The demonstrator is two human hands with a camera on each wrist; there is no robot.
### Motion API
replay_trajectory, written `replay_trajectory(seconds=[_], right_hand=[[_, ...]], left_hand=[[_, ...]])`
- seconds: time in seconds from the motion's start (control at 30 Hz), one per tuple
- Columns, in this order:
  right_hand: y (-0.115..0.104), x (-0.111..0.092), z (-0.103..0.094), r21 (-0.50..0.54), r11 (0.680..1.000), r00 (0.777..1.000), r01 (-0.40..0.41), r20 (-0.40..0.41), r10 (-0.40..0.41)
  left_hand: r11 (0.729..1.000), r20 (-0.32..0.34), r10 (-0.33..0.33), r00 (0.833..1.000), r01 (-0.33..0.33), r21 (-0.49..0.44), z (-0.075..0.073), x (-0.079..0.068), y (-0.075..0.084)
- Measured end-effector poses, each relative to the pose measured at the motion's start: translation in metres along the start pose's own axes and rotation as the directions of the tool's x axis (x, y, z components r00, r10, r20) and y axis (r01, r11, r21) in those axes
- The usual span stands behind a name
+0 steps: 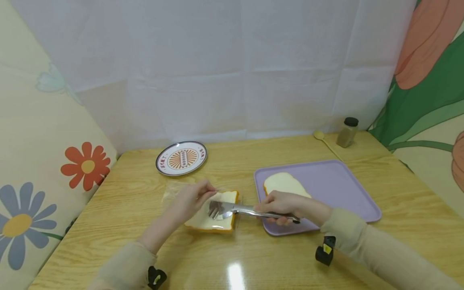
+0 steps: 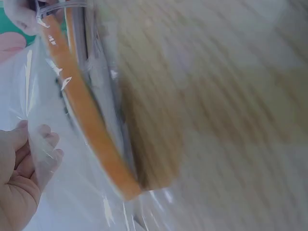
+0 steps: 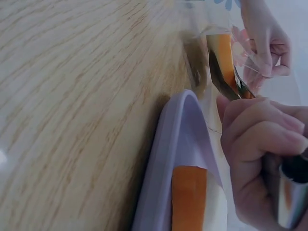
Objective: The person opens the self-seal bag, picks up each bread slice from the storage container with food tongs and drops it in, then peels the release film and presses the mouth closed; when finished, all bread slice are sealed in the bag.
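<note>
My left hand [image 1: 190, 199] pinches the edge of a clear plastic bag [image 2: 72, 163], fingers curled on the film. A slice of bread [image 1: 201, 217] with an orange crust lies at the bag's mouth, at least partly inside. My right hand [image 1: 280, 204] grips the handle of metal tongs [image 1: 248, 210]. Their slotted head overlies the slice in the head view; in the right wrist view the tongs' two arms lie either side of the slice [image 3: 222, 57]. Another bread slice [image 1: 284, 182] rests on the lilac tray [image 1: 337, 187], partly behind my right hand.
A round plate [image 1: 183, 159] with a printed sunburst stands at the back left. Behind the tray lie a wooden spoon [image 1: 320, 135] and a jar with a black lid [image 1: 347, 133]. A pale cloth [image 1: 217, 72] hangs at the table's back edge.
</note>
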State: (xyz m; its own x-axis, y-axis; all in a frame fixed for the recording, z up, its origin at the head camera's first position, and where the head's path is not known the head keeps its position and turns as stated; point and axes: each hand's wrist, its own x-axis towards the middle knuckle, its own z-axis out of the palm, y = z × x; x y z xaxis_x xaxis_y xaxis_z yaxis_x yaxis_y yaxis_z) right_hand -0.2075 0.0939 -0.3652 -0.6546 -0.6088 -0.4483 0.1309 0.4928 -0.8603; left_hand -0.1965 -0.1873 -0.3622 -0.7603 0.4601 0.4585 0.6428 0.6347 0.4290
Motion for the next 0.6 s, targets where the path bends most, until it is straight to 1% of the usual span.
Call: replay_trajectory(seconds=[0.07,0.17,0.3,0.4,0.53,0.6], right_hand=[[0.0011,0.0009,0.0008,-0.019,1.0,1.0,0.005,-0.01,-0.005],[0.0018,0.0018,0.0007,-0.011,1.0,1.0,0.004,-0.014,-0.004],[-0.0009,0.0022,-0.0008,0.048,0.999,1.0,-0.006,0.003,0.006],[-0.0033,0.0035,-0.0015,0.084,0.996,1.0,-0.011,0.017,0.009],[-0.005,0.0072,-0.0002,0.084,0.996,1.0,-0.018,0.01,0.018],[-0.0054,0.0093,0.001,0.066,0.998,1.0,-0.023,-0.007,0.023]], left_hand=[[1.0,-0.006,0.014,1.0,-0.014,0.002,-0.0013,0.0002,-0.0011],[1.0,0.004,0.024,1.0,-0.024,-0.01,-0.0022,0.0003,-0.002],[1.0,0.014,-0.005,1.0,0.005,-0.016,-0.0017,-0.0002,-0.0024],[0.998,0.015,-0.038,0.999,0.039,-0.045,-0.0001,-0.0002,-0.0017],[0.996,-0.001,-0.046,0.999,0.046,-0.074,0.0025,0.0005,0.0002],[0.997,-0.018,-0.055,0.998,0.054,-0.063,0.0028,0.0011,0.0012]])
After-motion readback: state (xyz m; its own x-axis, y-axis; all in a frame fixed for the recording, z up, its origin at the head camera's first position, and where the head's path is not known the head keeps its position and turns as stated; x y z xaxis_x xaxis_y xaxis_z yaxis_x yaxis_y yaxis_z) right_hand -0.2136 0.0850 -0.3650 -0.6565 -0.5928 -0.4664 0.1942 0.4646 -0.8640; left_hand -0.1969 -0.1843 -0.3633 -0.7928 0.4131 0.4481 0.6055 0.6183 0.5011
